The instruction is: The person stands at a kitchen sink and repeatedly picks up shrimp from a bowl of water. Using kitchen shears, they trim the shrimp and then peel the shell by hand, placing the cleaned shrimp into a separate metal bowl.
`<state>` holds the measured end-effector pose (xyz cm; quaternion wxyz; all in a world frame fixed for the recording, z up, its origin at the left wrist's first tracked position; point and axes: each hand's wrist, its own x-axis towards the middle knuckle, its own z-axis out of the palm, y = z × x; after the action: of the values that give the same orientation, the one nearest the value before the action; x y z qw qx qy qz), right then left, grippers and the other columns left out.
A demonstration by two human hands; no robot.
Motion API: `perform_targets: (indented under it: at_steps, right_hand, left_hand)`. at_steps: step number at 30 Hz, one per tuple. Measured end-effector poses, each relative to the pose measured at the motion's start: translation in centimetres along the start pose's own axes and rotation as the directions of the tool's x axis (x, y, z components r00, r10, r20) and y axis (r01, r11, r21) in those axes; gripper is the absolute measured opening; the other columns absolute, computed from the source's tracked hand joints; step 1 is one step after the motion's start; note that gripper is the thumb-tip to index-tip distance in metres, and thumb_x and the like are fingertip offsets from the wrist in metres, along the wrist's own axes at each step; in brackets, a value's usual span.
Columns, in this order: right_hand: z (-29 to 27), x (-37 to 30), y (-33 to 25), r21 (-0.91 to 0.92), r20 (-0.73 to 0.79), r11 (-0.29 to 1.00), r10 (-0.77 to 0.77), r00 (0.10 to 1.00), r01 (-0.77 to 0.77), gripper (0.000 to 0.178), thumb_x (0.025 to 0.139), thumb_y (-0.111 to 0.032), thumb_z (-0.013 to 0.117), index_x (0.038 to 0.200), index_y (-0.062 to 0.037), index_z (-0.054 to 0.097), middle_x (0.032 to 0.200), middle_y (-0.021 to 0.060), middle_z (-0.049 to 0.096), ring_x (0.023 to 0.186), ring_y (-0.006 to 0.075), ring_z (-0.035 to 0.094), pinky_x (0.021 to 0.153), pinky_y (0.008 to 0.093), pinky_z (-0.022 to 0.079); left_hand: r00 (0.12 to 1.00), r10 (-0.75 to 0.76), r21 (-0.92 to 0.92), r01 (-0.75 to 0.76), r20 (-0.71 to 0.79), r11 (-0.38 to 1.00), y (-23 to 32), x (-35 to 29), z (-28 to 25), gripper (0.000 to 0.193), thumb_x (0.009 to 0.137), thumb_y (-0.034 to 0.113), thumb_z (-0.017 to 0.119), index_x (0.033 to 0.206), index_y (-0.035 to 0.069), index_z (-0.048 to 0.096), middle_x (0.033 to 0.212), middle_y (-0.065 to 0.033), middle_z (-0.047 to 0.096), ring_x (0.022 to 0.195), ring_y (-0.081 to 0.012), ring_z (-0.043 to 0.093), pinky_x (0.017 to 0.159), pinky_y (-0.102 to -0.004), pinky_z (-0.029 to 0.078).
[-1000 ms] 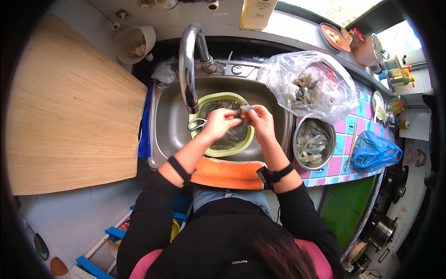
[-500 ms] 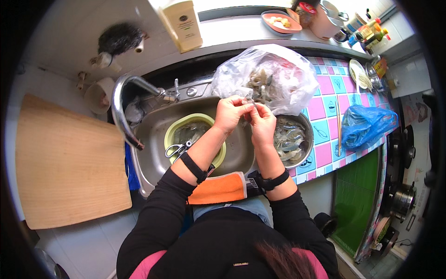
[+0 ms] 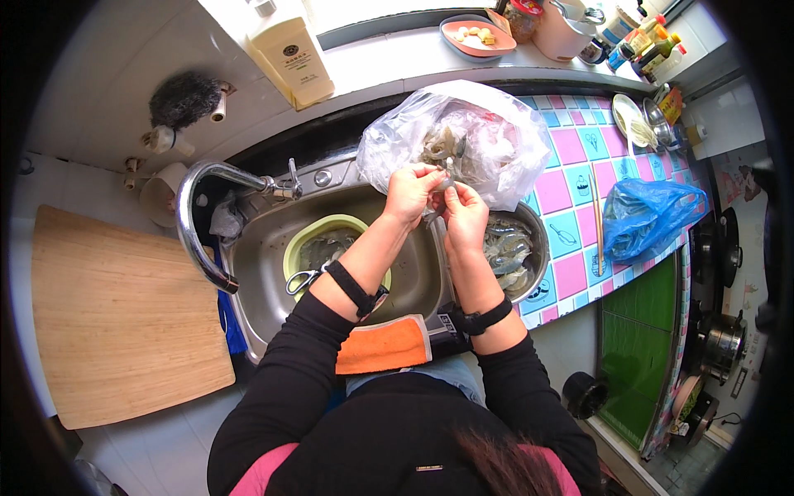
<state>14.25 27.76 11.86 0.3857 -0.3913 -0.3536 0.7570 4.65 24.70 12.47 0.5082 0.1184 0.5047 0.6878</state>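
Observation:
Both my hands are raised over the right rim of the sink, fingertips pinched together. Between them is a small grey shrimp (image 3: 447, 183), mostly covered by fingers. My left hand (image 3: 408, 195) grips it from the left, and my right hand (image 3: 466, 218) from the right. Just beyond them lies an open clear plastic bag (image 3: 517, 161) with shrimp inside. A metal bowl (image 3: 542, 263) of grey shrimp stands beside my right wrist. Under my left forearm, a yellow-green basin (image 3: 291, 252) in the sink holds more shrimp, and scissors (image 3: 299, 283) rest on its rim.
A chrome faucet (image 3: 188, 219) arches over the left of the steel sink (image 3: 256, 306). A wooden cutting board (image 3: 124, 322) is at the left. An orange cloth (image 3: 382, 345) hangs at the front edge. On the checkered counter are chopsticks (image 3: 597, 219) and a blue plastic bag (image 3: 649, 219).
The view has shifted slightly, moving the surroundings a little left in the picture. My hands stay pinched together, and more of the shrimp shows between my fingers.

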Motion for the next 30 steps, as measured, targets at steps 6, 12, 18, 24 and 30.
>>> perform_targets:
  at_steps: [6, 12, 18, 24, 30]
  right_hand:
    - [-0.2, 0.0, -0.6, 0.033, 0.005, 0.999, 0.009, 1.000, -0.009, 0.011, 0.087, -0.001, 0.051, 0.095, 0.0047, 0.056, 0.075, 0.0056, 0.060, 0.061, 0.0114, 0.056, 0.055, 0.0226, 0.046]
    - [-0.4, -0.2, -1.2, 0.031, -0.007, 0.999, 0.036, 0.999, -0.036, 0.012, 0.087, -0.002, 0.051, 0.096, 0.0042, 0.056, 0.076, 0.0054, 0.060, 0.061, 0.0119, 0.056, 0.056, 0.0233, 0.047]
    - [-1.1, 0.0, -1.4, 0.013, -0.025, 0.997, 0.073, 0.997, -0.073, 0.012, 0.087, -0.002, 0.053, 0.096, 0.0043, 0.056, 0.079, 0.0071, 0.060, 0.062, 0.0135, 0.058, 0.058, 0.0257, 0.050]
    - [-1.6, -0.4, -1.5, -0.012, -0.112, 0.999, 0.038, 0.993, -0.040, 0.015, 0.086, -0.002, 0.055, 0.099, 0.0052, 0.054, 0.080, 0.0085, 0.060, 0.065, 0.0159, 0.060, 0.058, 0.0272, 0.052]
    - [-1.4, -1.1, -1.5, -0.096, -0.070, 0.990, 0.096, 0.993, -0.103, 0.014, 0.087, -0.003, 0.053, 0.099, 0.0041, 0.052, 0.081, 0.0086, 0.060, 0.067, 0.0157, 0.060, 0.058, 0.0258, 0.051]
  left_hand:
    - [0.999, -0.042, -0.017, 0.043, 0.028, 0.999, 0.1, 1.0, 0.3, 0.010, 0.082, 0.011, 0.059, 0.081, 0.001, 0.060, 0.063, -0.0037, 0.057, 0.049, -0.0119, 0.052, 0.040, -0.0236, 0.041]
    - [0.996, -0.065, -0.120, 0.071, 0.054, 0.990, 0.2, 1.3, 0.5, 0.009, 0.082, 0.009, 0.058, 0.081, 0.000, 0.060, 0.063, -0.0029, 0.056, 0.043, -0.0057, 0.040, 0.039, -0.0181, 0.032]
    - [0.981, -0.098, -0.166, 0.125, 0.166, 0.978, 1.0, 1.8, -0.2, 0.009, 0.082, 0.007, 0.057, 0.079, -0.001, 0.060, 0.062, -0.0005, 0.053, 0.041, -0.0038, 0.035, 0.039, -0.0158, 0.027]
    - [0.428, 0.880, 0.772, -0.624, 0.208, 0.121, 2.4, 3.6, 0.4, 0.007, 0.078, 0.006, 0.058, 0.076, 0.001, 0.061, 0.064, -0.0054, 0.052, 0.056, -0.0176, 0.051, 0.051, -0.0266, 0.042]
    - [0.749, 0.435, 0.850, -0.522, 0.500, -0.078, 3.4, 2.2, -0.9, 0.044, 0.073, -0.002, 0.053, 0.117, 0.003, 0.050, 0.100, -0.0166, 0.052, 0.086, -0.0331, 0.054, 0.077, -0.0373, 0.046]
